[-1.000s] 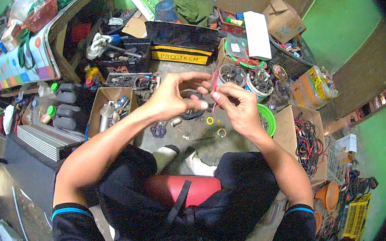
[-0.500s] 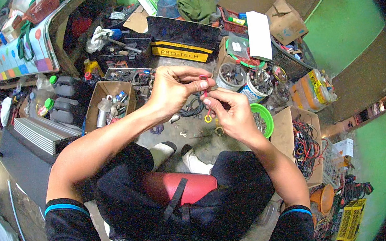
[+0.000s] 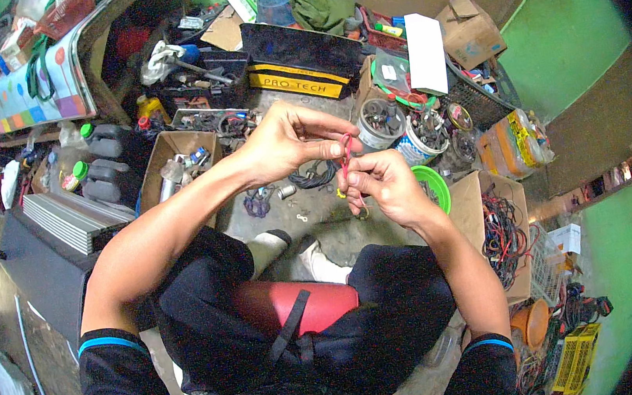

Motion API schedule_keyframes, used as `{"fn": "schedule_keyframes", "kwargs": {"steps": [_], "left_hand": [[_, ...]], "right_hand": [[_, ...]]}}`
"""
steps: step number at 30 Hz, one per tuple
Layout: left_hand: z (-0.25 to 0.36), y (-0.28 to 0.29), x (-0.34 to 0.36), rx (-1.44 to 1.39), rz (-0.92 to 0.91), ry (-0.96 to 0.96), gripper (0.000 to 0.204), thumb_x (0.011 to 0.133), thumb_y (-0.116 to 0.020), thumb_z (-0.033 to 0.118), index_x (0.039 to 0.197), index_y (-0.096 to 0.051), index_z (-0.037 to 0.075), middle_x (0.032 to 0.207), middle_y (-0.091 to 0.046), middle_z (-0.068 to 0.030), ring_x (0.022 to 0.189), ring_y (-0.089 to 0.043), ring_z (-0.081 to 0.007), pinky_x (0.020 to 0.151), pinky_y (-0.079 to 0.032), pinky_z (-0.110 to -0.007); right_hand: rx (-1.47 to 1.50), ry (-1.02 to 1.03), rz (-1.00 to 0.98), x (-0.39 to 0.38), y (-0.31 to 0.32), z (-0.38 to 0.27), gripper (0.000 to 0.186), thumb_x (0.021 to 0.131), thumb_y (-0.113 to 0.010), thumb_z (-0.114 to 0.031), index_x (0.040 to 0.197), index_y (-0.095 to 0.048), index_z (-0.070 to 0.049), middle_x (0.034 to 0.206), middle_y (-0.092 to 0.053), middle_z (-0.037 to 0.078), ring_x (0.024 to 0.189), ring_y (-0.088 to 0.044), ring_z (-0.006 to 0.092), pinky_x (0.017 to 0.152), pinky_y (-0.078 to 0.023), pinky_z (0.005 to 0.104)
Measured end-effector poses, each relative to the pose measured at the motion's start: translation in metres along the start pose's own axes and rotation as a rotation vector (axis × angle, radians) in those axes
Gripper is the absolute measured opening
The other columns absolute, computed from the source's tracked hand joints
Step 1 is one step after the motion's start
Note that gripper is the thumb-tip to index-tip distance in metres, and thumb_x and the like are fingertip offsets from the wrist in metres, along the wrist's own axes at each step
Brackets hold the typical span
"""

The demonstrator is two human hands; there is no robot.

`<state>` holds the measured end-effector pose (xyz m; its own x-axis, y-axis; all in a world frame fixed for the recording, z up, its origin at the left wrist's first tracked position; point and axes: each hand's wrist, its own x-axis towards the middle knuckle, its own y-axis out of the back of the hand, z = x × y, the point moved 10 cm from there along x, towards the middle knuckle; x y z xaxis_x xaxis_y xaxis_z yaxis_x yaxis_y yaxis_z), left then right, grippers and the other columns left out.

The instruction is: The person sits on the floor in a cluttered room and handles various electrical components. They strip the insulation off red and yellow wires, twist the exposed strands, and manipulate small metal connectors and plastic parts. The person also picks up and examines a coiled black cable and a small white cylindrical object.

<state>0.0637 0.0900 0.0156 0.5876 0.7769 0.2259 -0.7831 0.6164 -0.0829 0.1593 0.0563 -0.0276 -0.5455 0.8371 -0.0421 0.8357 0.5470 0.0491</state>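
Going left to right: two dark plastic jugs (image 3: 103,164) with green caps stand at about nine o'clock from the hands, beside one ribbed grey panel (image 3: 70,220). Next comes one open cardboard box (image 3: 170,168) holding small metal parts, then one black tray (image 3: 199,81) of tools at about eleven o'clock.

The left hand (image 3: 278,143) reaches in from the left, its thumb and forefinger pinched shut on the top of one short red wire (image 3: 345,154); the other fingers (image 3: 322,122) arch loosely above it. The red wire hangs upright between the two hands, above the grey floor (image 3: 318,213), where a coil of black cable (image 3: 313,174) and a few small metal bits lie.

The right hand (image 3: 385,185), at about four o'clock from the left, is curled closed with its fingertips pinching the lower part of the same wire; whether it holds anything else I cannot tell.

Further right sit two round tins (image 3: 402,128) full of hardware, one green round lid (image 3: 437,186), one black-and-yellow tool bag (image 3: 303,61) at twelve o'clock, and one cardboard box of tangled wires (image 3: 501,230) at three o'clock.
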Motion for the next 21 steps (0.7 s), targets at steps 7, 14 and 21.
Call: {"fn": "schedule_keyframes", "kwargs": {"steps": [7,14,21], "left_hand": [[0.001,0.029,-0.004,0.069,0.28,-0.061,0.026,0.079,-0.075,0.009,0.101,-0.068,-0.004,0.092,-0.07,-0.0128,0.083,-0.068,-0.017,0.077,-0.055,-0.031],[-0.004,0.035,-0.003,-0.101,0.41,-0.114,0.023,0.082,-0.07,0.006,0.103,-0.065,-0.004,0.09,-0.07,-0.0124,0.083,-0.066,-0.0169,0.077,-0.054,-0.03],[0.006,0.032,-0.004,-0.095,0.504,-0.161,0.017,0.083,-0.068,0.003,0.099,-0.066,-0.002,0.091,-0.07,-0.0139,0.084,-0.067,-0.0176,0.079,-0.053,-0.03]], "right_hand": [[-0.275,0.109,0.048,-0.005,-0.002,-0.028,0.021,0.094,-0.055,-0.016,0.097,-0.066,0.002,0.077,-0.059,0.003,0.061,-0.054,0.0077,0.055,-0.045,0.0233],[-0.619,0.344,0.247,-0.009,0.001,-0.051,0.017,0.092,-0.053,-0.007,0.1,-0.063,0.003,0.082,-0.062,0.014,0.067,-0.06,0.0207,0.061,-0.048,0.0313],[-0.961,0.566,0.37,-0.016,-0.01,-0.061,0.017,0.088,-0.053,0.001,0.102,-0.061,0.005,0.087,-0.064,0.022,0.077,-0.065,0.0344,0.069,-0.05,0.039]]}}
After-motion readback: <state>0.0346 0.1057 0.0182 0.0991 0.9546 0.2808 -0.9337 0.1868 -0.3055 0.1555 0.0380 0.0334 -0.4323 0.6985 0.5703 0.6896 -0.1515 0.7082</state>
